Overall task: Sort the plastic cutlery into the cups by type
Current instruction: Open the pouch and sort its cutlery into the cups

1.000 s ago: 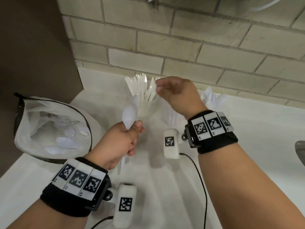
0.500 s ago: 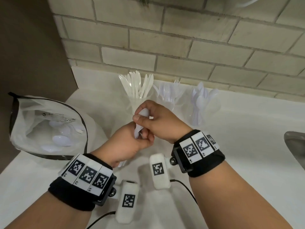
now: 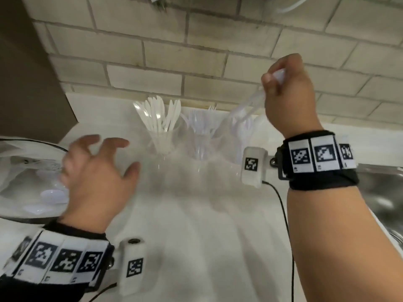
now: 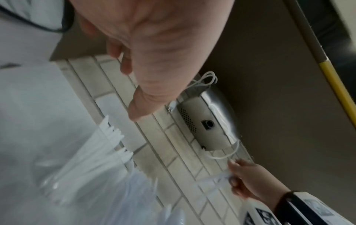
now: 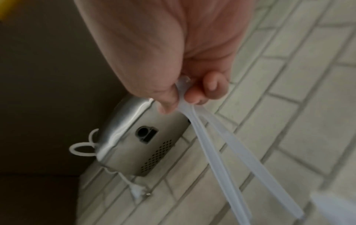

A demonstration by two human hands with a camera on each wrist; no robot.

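Three clear cups stand in a row by the brick wall: a knife cup (image 3: 162,140), a fork cup (image 3: 199,147) and a spoon cup (image 3: 237,136). My right hand (image 3: 272,81) is raised above the spoon cup and pinches two clear plastic spoons (image 5: 221,152) by their handle ends; their bowls hang down toward that cup. The spoons (image 3: 254,101) look blurred in the head view. My left hand (image 3: 104,153) hovers with spread fingers and holds nothing, between the knife cup and the bag (image 3: 26,184). The white knives (image 4: 108,146) show in the left wrist view.
The open plastic bag at the left edge holds more loose spoons. A metal sink (image 3: 381,192) lies at the right. A metal box (image 5: 134,144) with a white cord is fixed on the brick wall above. A black cable (image 3: 283,210) trails across the counter.
My right hand took the spoons from my left hand and lifted them up and right over the spoon cup. My left hand let go, opened and swung left toward the bag.
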